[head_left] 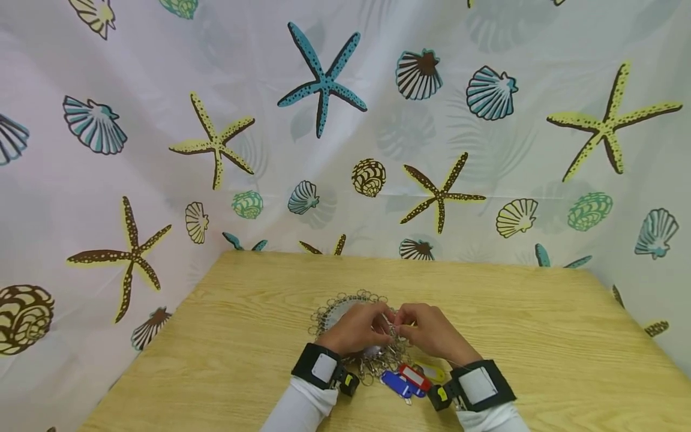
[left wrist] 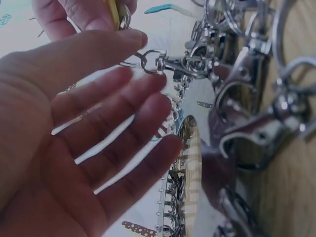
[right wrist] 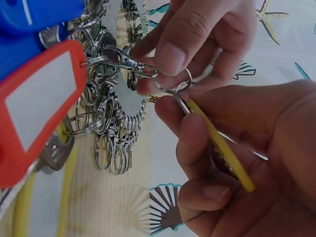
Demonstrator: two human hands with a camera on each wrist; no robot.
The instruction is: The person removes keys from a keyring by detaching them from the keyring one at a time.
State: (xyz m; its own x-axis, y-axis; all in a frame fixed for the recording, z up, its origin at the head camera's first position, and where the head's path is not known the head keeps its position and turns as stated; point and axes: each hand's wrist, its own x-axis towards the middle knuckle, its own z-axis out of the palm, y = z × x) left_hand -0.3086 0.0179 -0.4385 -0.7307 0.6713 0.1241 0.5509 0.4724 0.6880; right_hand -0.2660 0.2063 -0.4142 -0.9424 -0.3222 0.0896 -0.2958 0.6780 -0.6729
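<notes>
Both hands meet on a small metal ring

Nearest the person, blue key tags (head_left: 396, 384), a red key tag (head_left: 414, 377) and a yellow-edged tag (head_left: 432, 372) lie beside the near right rim of the clasp cluster. Just beyond them, the right hand (head_left: 429, 329) curls its fingers round a yellow tag (right wrist: 222, 145), with what looks like a key against it. The left hand (head_left: 358, 329) pinches a split ring (right wrist: 170, 92) between thumb and fingers; that ring runs from the tag's end to a silver swivel clasp (right wrist: 133, 64).

The held tag looks light and stiff, easy to grip by its flat faces. The ring is likely springy and slick, too thin for a broad grasp, so thumb and fingertip close to the clasp seem the better hold. The clasp probably swivels and needs steadying by its body.

Farther off, a pale disc (head_left: 337, 315) fringed with more rings sits on the wooden tabletop (head_left: 243, 330), before a shell-patterned cloth (head_left: 324, 180).
</notes>
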